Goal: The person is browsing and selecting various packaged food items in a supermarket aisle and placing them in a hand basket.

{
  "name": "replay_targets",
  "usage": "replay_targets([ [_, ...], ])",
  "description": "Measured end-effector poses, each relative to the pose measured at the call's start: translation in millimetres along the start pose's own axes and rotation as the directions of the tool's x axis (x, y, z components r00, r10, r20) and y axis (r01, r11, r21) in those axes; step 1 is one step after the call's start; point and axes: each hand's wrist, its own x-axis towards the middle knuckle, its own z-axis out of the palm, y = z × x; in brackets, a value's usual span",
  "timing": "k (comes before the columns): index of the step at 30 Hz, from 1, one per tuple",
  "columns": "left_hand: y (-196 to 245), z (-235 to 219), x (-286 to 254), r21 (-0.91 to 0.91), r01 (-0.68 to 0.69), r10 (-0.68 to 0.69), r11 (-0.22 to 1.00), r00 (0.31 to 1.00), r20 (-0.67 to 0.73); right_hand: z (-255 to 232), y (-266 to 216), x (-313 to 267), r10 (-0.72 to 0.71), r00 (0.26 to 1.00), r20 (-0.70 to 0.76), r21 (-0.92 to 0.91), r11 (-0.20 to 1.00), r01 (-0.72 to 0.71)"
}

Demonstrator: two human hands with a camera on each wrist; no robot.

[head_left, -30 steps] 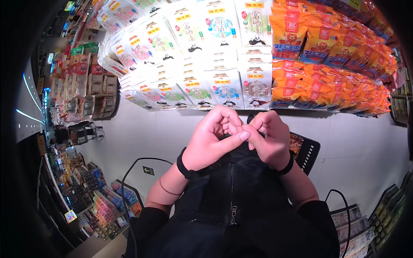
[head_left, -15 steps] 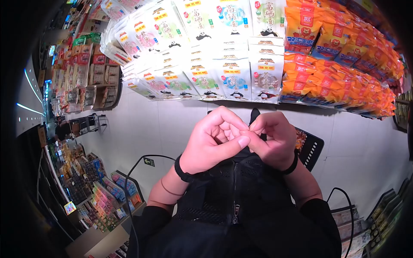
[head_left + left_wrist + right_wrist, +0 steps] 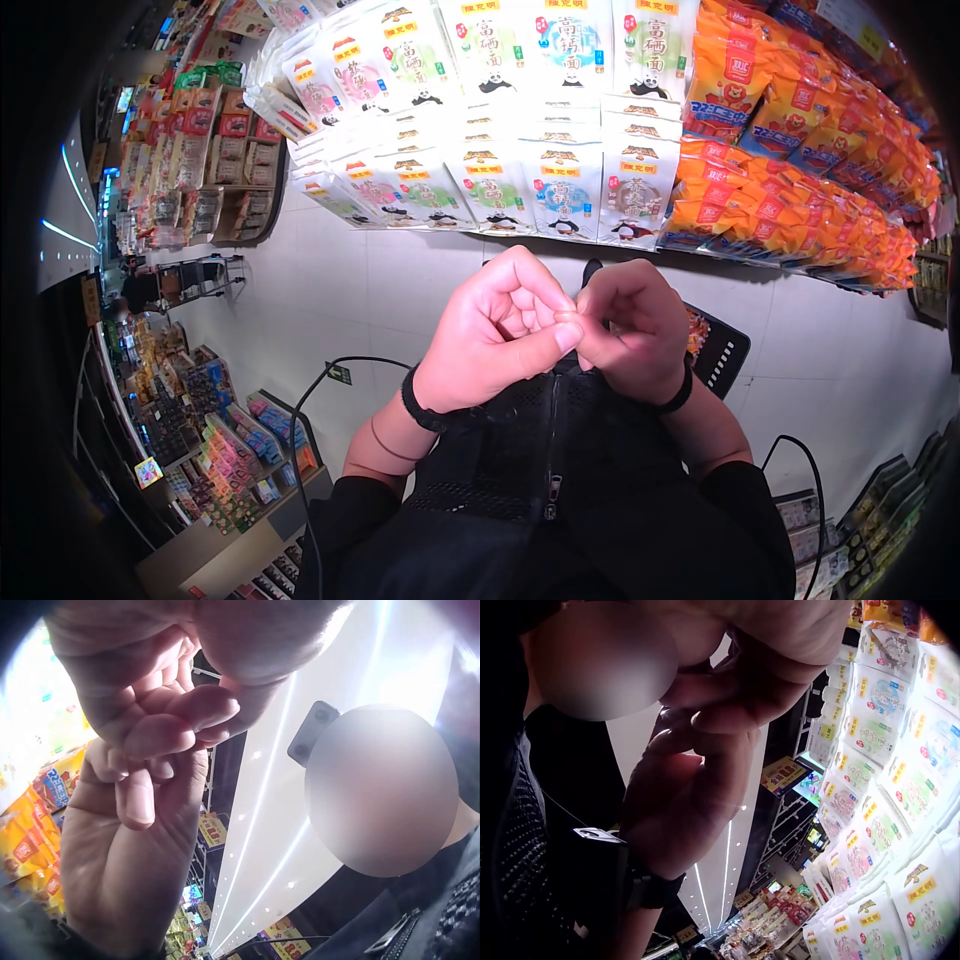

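- While both forearms reach up from 6 o'clock in the head view, the left hand (image 3: 495, 345) has its fingers curled inward, thumb and forefinger tips brought together.
- Opposite it, the right hand (image 3: 632, 335) is also curled, its fingertips touching those of the left hand; whether anything small is pinched between them cannot be told.
- Each wrist wears a black band, the left band (image 3: 420, 402) and the right band (image 3: 680, 390).
- Nearest to the hands, well apart from them at 11 to 12 o'clock, white packs (image 3: 490, 190) with panda pictures stand in rows.
- Beside these, at 1 to 2 o'clock, lie orange packs (image 3: 795, 215) in a heap.
- At 3 o'clock, a black slotted object (image 3: 725, 352) shows just beyond the right hand.
- Below the hands, at 6 o'clock, is a zip (image 3: 554, 440) on dark clothing.
- Toward 9 o'clock, a green sign (image 3: 339, 373) marks the pale floor (image 3: 400, 290).
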Motion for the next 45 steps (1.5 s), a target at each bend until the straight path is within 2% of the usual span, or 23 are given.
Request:
replay_targets([
  [5,1,-2,5,0.012,0.029,-0.029,1.0,0.999,-0.024,0,-2,7,0.013,1.0,0.004,0.088,0.996,-0.013],
  [11,3,-2,9,0.04,0.053,-0.052,0.998,0.998,-0.026,-1,-7,10,0.03,1.0,0.008,0.07,0.997,-0.03],
  [21,-19,-11,10,-0.003,0.104,-0.104,0.995,0.994,-0.025,-10,9,-2,-0.046,0.999,-0.006,-0.192,0.98,0.044],
  [25,-26,-19,8,0.058,0.138,-0.139,0.989,0.99,0.022,-15,18,-8,-0.007,0.999,-0.031,-0.26,0.966,-0.001],
  [29,-33,-22,9,0.052,0.117,-0.119,0.992,0.992,0.032,-17,25,-9,-0.001,0.999,-0.046,-0.283,0.959,-0.012],
  [33,-35,-21,9,0.069,0.144,-0.145,0.987,0.989,0.011,-22,32,-9,-0.046,0.999,0.003,-0.335,0.941,0.044],
  [37,-42,-28,6,0.079,0.147,-0.15,0.986,0.988,0.032,-25,35,-8,-0.024,0.998,0.054,-0.422,0.906,0.045],
  [38,-43,-27,6,0.101,0.144,-0.147,0.984,0.989,0.018,-18,32,-6,-0.048,0.998,0.034,-0.391,0.919,0.058],
  [41,-43,-33,-2,0.181,0.126,-0.132,0.975,0.991,0.018,-19,47,-10,0.05,0.999,-0.018,-0.3,0.952,-0.053],
  [43,-33,-35,-7,0.224,0.105,-0.111,0.969,0.994,0.017,-16,54,-9,0.074,0.996,-0.046,-0.322,0.943,-0.085],
  [45,-43,-46,-10,0.296,0.066,-0.064,0.953,0.998,-0.016,-13,61,-5,0.109,0.993,-0.049,-0.324,0.939,-0.119],
])
